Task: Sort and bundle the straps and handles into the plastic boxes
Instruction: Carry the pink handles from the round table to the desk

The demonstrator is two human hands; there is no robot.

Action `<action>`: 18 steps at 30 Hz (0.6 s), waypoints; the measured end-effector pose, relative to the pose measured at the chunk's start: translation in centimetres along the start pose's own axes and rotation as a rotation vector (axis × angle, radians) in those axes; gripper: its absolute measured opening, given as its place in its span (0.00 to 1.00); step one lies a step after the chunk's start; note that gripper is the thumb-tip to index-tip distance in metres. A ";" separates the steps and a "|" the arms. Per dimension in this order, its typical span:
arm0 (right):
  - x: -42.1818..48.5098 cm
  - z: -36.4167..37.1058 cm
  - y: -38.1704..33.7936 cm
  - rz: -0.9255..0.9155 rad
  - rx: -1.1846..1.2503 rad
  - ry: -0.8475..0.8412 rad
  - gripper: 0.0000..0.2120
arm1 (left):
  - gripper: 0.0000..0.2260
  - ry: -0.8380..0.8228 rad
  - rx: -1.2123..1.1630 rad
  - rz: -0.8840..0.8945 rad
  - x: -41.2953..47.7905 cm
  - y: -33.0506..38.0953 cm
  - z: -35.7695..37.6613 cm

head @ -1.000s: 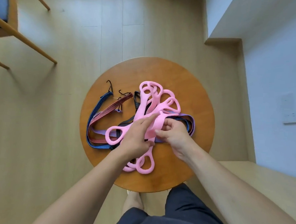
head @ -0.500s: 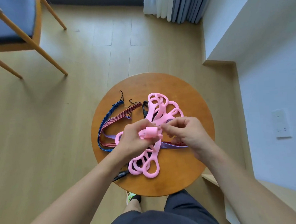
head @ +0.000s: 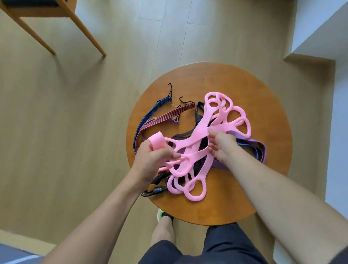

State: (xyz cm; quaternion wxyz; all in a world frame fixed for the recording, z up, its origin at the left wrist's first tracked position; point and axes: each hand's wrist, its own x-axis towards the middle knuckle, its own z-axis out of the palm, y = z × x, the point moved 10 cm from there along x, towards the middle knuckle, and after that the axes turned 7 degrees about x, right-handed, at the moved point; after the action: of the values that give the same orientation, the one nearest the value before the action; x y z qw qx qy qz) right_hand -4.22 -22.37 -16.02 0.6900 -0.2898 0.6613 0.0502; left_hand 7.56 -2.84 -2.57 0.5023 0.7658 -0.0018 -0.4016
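Head view, nearest you: the bench (head: 214, 209) edge. Just short of your hands the lower loops of the pink band (head: 192, 143) lie flat, and a black clip strap (head: 155, 191) pokes out under your left wrist.

Your left hand (head: 152, 160) is curled round the band, with a tight roll (head: 157, 145) of it standing up at the thumb side. Your right hand (head: 221, 146) has its fingers bent down onto the band's middle, apparently pinching it. The stretch between your hands looks lifted and fairly taut.

You seem to be at the bundling step, winding the pink band up from one end. Sorting looks barely begun: everything lies in one heap, and no plastic box is in view.

The next move calls for feeding more band toward the left hand while the roll stays tight. That means your right hand must first free the length it holds, because the band crosses over dark straps under both hands. Pull slowly, or the whole heap may drag along.

A purple strap (head: 258, 150) runs out from under the pile, outside your right hand. Beyond the right hand the band's far loops fan out. Beyond the left hand lie a blue strap (head: 148, 121) and a red strap (head: 168, 116), ending in black hooks (head: 170, 89). Farther off on the floor stands a chair (head: 59, 10).
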 end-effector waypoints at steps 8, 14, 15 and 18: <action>-1.9 1.7 -1.7 -0.068 0.131 -0.057 0.12 | 0.02 0.132 0.006 -0.063 -0.1 -1.8 -1.8; -1.6 1.4 -0.4 -0.010 0.114 0.099 0.17 | 0.06 0.211 0.039 -0.063 -1.2 -1.0 -3.4; -1.4 1.6 -0.2 -0.009 0.117 0.108 0.17 | 0.08 0.224 0.035 -0.070 -1.3 -1.1 -3.6; -0.8 1.8 0.2 0.000 0.111 0.132 0.17 | 0.12 0.244 0.006 -0.100 -1.9 -1.4 -3.9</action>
State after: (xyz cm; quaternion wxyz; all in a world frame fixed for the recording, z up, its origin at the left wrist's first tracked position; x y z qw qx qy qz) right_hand -2.76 -21.11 -15.40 0.6601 -0.2538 0.7070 -0.0057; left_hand 8.15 1.59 -1.80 0.4757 0.8097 0.0962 -0.3299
